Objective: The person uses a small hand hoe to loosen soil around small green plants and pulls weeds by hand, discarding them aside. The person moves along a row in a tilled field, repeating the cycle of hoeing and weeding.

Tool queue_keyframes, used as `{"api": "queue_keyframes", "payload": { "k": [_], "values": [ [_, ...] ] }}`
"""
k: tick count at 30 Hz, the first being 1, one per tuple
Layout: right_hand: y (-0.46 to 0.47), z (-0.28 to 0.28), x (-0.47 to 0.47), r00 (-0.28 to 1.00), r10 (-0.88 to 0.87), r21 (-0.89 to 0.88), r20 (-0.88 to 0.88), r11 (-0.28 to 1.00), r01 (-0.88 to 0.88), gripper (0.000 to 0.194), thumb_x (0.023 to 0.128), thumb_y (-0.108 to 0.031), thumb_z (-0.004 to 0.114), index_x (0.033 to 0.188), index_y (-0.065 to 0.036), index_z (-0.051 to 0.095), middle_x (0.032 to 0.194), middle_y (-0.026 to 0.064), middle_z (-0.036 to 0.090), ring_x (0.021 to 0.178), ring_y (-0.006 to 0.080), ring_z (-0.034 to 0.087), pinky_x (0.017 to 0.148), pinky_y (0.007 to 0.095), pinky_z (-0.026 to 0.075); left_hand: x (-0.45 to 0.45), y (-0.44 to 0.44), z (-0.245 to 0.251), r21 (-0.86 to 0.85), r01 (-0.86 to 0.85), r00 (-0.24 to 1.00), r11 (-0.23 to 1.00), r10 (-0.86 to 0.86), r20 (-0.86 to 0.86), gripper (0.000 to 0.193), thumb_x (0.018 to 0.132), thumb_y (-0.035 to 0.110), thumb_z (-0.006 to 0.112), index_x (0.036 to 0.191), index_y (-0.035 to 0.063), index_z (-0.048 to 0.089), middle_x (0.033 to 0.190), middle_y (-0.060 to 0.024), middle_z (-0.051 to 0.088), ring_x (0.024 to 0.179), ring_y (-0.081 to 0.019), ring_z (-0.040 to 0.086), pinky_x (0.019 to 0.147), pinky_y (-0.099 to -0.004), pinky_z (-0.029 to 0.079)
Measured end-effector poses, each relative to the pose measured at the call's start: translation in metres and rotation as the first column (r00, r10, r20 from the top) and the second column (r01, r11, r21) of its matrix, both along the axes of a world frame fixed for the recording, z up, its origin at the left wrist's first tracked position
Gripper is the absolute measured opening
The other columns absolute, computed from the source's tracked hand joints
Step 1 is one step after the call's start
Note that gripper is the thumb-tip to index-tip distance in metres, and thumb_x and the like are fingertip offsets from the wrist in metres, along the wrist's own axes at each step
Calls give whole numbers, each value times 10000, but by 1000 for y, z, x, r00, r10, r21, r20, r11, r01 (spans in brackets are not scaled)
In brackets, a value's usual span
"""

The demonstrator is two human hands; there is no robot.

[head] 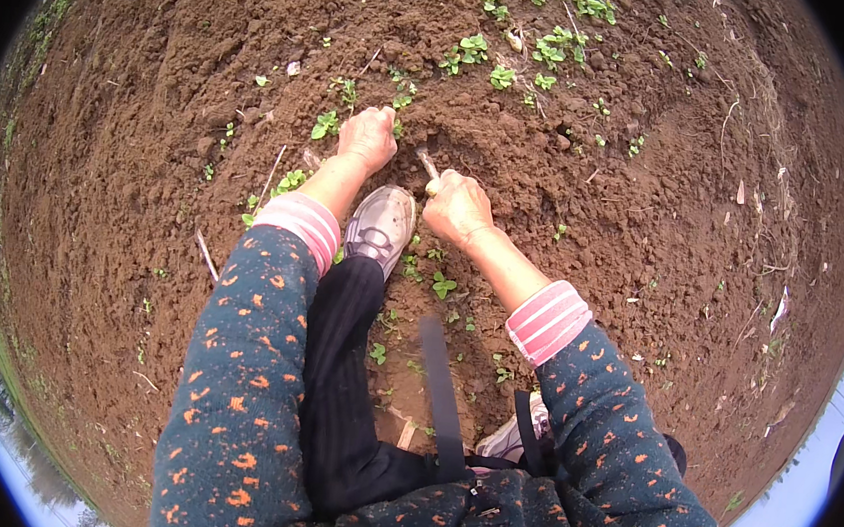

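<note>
My left hand (369, 138) is curled low over the soil, its back turned up. Leaves of a small green plant (397, 130) poke out beside its fingers, which look closed on it; the fingertips are hidden. Another leafy seedling (325, 125) grows just left of that hand. In my right hand (459, 208) is a short, soil-stained handle (426, 161), apparently of a hand tool, slanting up and left. Its far end meets a dark hollow in the loose brown soil (507, 147), and no tool head can be seen.
My one shoe (381, 226) stands between and just below the hands; the other shoe (520, 434) is farther back. Clusters of green weeds (554, 45) grow ahead to the right. A dry stalk (207, 254) lies left of my sleeve. A dark strap (441, 393) hangs at my waist.
</note>
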State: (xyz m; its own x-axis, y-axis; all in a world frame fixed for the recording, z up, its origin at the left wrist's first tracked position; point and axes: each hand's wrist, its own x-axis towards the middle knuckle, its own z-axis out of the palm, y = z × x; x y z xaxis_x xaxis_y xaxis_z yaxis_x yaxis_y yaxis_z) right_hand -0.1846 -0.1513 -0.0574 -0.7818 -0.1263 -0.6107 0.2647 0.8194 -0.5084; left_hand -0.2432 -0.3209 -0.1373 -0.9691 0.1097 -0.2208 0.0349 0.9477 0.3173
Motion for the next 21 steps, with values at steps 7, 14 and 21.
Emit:
{"api": "queue_keyframes", "payload": {
  "k": [7, 14, 21],
  "values": [
    [24, 17, 24, 976, 139, 23, -168, 990, -137, 195, 770, -113, 512, 890, 26, 577, 818, 272, 630, 816, 428, 619, 762, 481, 485, 17, 10, 21, 68, -101, 994, 993, 98, 38, 103, 720, 96, 530, 796, 60, 590, 829, -181, 640, 832, -384, 614, 722, -466, 496],
    [56, 65, 31, 808, 517, 406, -284, 828, -387, 180, 763, -139, 584, 847, 5, 517, 693, 186, 638, 634, 332, 658, 587, 411, 529, 32, -26, 47, 718, -657, 753, 228, 231, 616, 320, 711, 44, 676, 1027, 16, 638, 849, -19, 654, 741, -163, 595, 683, -321, 487],
    [60, 106, -6, 951, 288, 275, -111, 929, -249, 217, 817, -141, 525, 894, 26, 641, 849, 267, 643, 837, 396, 641, 772, 453, 498, 20, -20, 25, 319, -237, 970, 918, 203, 135, 396, 672, 145, 521, 1033, 72, 669, 863, -248, 633, 855, -375, 625, 778, -412, 491]
  ]
}}
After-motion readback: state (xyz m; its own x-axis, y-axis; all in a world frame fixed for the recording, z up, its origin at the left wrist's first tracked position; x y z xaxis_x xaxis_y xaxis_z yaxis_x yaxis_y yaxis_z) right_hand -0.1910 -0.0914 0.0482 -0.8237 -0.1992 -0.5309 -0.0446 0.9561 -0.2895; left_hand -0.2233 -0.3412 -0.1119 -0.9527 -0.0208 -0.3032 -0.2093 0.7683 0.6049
